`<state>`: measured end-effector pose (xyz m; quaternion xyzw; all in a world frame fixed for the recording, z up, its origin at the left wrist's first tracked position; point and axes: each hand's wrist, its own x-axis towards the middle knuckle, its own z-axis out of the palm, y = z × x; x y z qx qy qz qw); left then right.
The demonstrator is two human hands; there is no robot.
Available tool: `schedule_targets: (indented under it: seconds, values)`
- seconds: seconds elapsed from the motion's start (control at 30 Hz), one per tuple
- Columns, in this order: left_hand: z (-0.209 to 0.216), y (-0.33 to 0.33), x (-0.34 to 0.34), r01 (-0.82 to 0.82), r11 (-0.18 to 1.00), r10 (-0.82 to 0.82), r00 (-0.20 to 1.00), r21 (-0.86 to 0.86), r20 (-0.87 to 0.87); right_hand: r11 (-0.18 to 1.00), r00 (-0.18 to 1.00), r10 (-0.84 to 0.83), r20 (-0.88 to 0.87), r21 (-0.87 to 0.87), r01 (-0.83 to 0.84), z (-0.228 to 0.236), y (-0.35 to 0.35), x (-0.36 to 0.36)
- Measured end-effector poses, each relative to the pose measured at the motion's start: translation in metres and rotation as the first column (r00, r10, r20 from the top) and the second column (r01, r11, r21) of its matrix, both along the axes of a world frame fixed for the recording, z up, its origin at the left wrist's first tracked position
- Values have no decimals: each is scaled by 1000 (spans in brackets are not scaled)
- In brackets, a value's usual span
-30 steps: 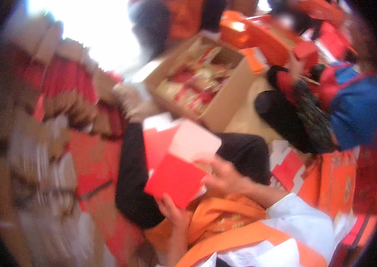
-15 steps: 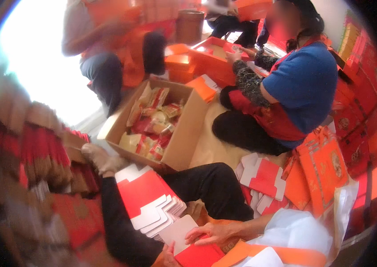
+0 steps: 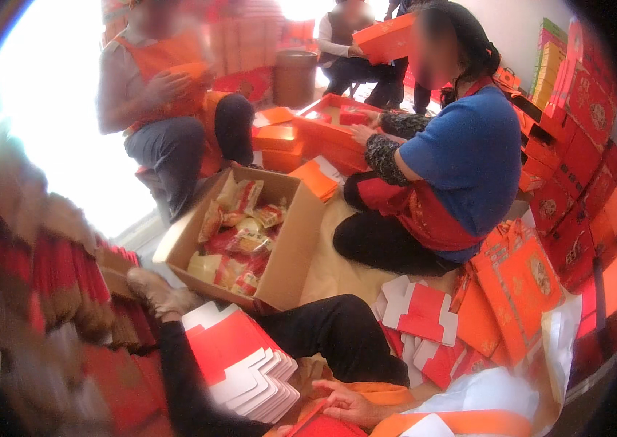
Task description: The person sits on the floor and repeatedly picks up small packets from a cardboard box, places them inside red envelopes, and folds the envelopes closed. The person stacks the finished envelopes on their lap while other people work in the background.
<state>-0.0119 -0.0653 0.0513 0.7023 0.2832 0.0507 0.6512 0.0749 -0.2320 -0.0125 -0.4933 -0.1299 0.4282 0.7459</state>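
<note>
A red carton (image 3: 321,424) lies low in my lap, partly cut off by the lower edge. My left hand (image 3: 278,431) grips its left side, and only a sliver of that hand shows. My right hand (image 3: 353,405) is open over the carton's upper right part, its fingers spread and pointing left. On my black-trousered legs lies a fanned stack of flat red-and-white cartons (image 3: 230,344), just left of my hands. Orange fabric (image 3: 380,393) shows behind my right hand.
An open cardboard box (image 3: 290,264) of wrapped packets (image 3: 250,237) stands beyond my legs. A person in blue (image 3: 461,160) sits at right, another in an orange apron (image 3: 170,69) at left. Flat cartons (image 3: 425,312) and orange bags (image 3: 519,288) lie at right; stacked cardboard (image 3: 68,269) lines the left.
The white flap that stood up under my right fingers is no longer visible. Both hands and the carton sit lower in view. The view has shifted; the person in blue now holds a small red box.
</note>
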Motion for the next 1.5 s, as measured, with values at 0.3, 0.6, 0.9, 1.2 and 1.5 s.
schedule_targets:
  seconds: [0.3,0.6,0.9,1.2,1.5]
  values:
    - [9,11,-27,131,900,-237,948,417,214,993,982,99,164,-84,-86,8,-1,4]
    - [28,-2,-17,50,931,-14,995,361,-103,939,919,296,262,-255,-230,33,16,25]
    - [37,-4,-8,54,863,-54,998,503,-15,939,912,321,255,-212,-272,17,9,28]
    - [-25,-35,-21,-339,939,333,939,57,89,924,916,370,157,-170,-344,9,8,35]
    - [-23,-46,-25,-369,929,370,920,-32,134,881,821,469,325,-103,-462,31,8,53]
